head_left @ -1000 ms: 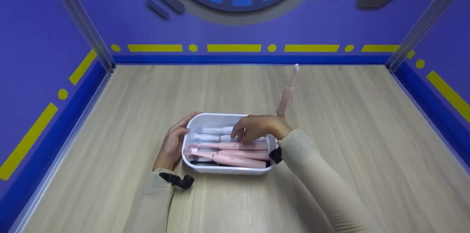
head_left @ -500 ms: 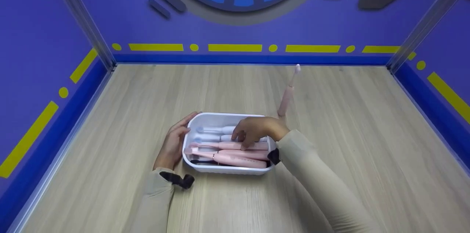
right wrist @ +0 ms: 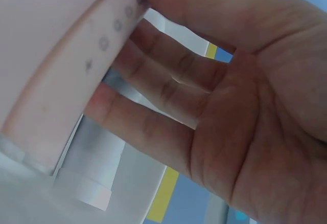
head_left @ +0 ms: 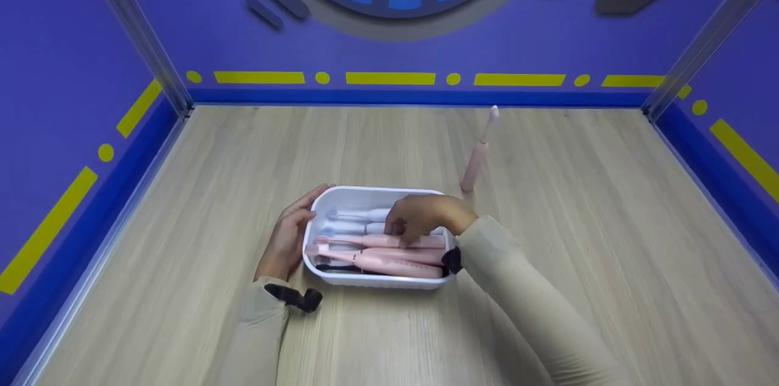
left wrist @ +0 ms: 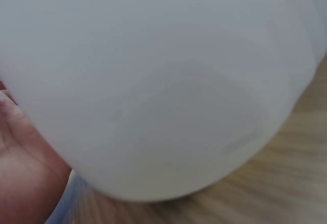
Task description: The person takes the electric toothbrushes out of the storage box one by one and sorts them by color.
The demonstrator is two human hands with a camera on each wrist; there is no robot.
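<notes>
A white tray (head_left: 377, 192) lies at the table's middle and holds several electric toothbrushes: white ones (head_left: 356, 215) at the back, pink ones (head_left: 389, 265) nearer me, and a black one (head_left: 331, 268) at the front. My left hand (head_left: 299, 223) rests flat against the tray's left end; in the left wrist view the tray wall (left wrist: 163, 81) fills the picture beside my palm (left wrist: 20, 173). My right hand (head_left: 405, 234) reaches into the tray. There its thumb and fingers (right wrist: 153, 81) close round a pink toothbrush handle (right wrist: 66, 81), next to a white toothbrush (right wrist: 92, 173).
One more pink toothbrush (head_left: 478, 154) stands upright on the wooden table (head_left: 578, 221) just behind the tray's right end. Purple walls with metal corner posts (head_left: 137, 33) close in the table at the back and on both sides.
My right hand has slid slightly nearer me across the brushes, from the white ones onto a pink one. The left hand and the tray have stayed put.
</notes>
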